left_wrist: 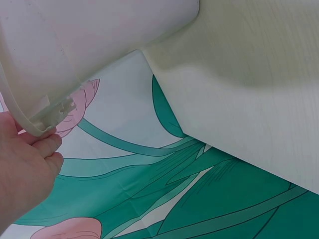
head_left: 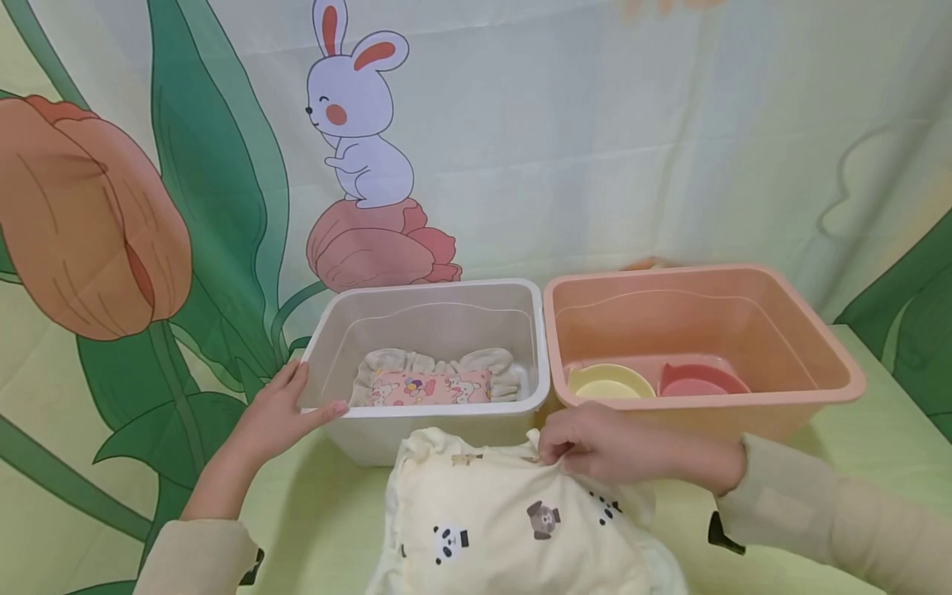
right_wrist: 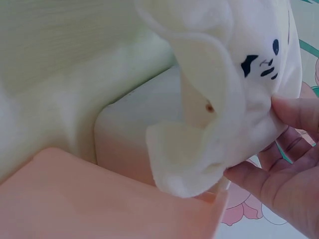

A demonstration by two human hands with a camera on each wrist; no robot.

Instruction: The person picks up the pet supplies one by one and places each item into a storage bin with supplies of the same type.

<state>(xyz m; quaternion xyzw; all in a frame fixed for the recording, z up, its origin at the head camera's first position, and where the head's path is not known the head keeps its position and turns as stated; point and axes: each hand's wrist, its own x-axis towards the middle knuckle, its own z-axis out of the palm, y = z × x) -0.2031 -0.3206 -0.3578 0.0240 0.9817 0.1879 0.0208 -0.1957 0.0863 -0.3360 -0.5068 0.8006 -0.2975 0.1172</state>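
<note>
My right hand [head_left: 606, 442] pinches the top edge of a cream pillow [head_left: 506, 512] printed with pandas and a brown dog. In the right wrist view, thumb and fingers grip the pillow's cloth [right_wrist: 259, 94], and its ruffle hangs down beside the bins. The pillow stands tilted in front of a pale grey storage bin [head_left: 439, 430]. At that bin's left front corner, my left hand [head_left: 286, 413] holds the rim, as the left wrist view also shows with fingers hooked under the lip. Inside the bin lies a pink patterned pillow [head_left: 431, 387] with ruffled edges.
Close on the right of the grey bin stands an orange bin [head_left: 744, 413], holding a yellow dish [head_left: 610, 380] and a red dish [head_left: 702, 380]. Both bins rest on a pale green table [head_left: 312, 512]. Behind hangs a cloth backdrop [head_left: 595, 149] with a rabbit and tulips.
</note>
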